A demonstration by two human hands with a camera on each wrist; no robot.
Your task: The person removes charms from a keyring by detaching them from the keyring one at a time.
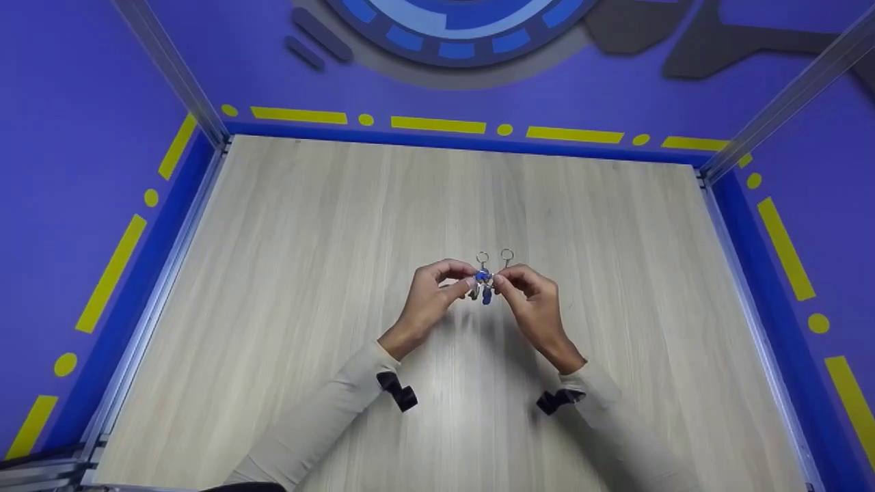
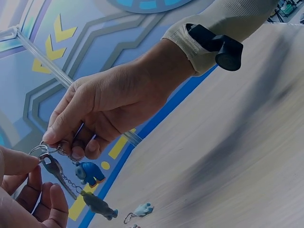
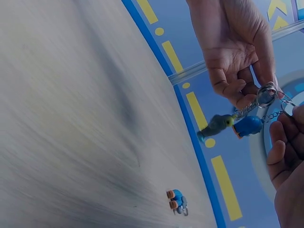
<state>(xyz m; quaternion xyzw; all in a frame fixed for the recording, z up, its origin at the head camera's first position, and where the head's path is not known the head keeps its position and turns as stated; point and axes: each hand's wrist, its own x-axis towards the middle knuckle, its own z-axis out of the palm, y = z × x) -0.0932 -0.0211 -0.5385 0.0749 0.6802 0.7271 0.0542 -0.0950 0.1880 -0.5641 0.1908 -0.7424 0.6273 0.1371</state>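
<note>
My left hand (image 1: 429, 295) and right hand (image 1: 536, 302) meet fingertip to fingertip above the table. In the right wrist view, the left hand pinches a metal key ring (image 3: 267, 96), from which a grey-green animal charm (image 3: 217, 126) hangs by a chain. A key (image 2: 52, 166) shows beside the left thumb in the left wrist view. The right thumb and fingers pinch a linked metal ring (image 2: 47, 145); a blue figure charm (image 2: 88, 173) dangles from its short chain. Fingertips partly hide the place where the rings join.
On the wooden table (image 1: 328, 225) just beyond the hands lie keychains with rings, one ring (image 1: 482, 257) at the left and another (image 1: 506, 254) at the right. A small blue figure (image 3: 176, 199) lies there too. Blue panels (image 1: 444, 96) wall the far side and flanks.
</note>
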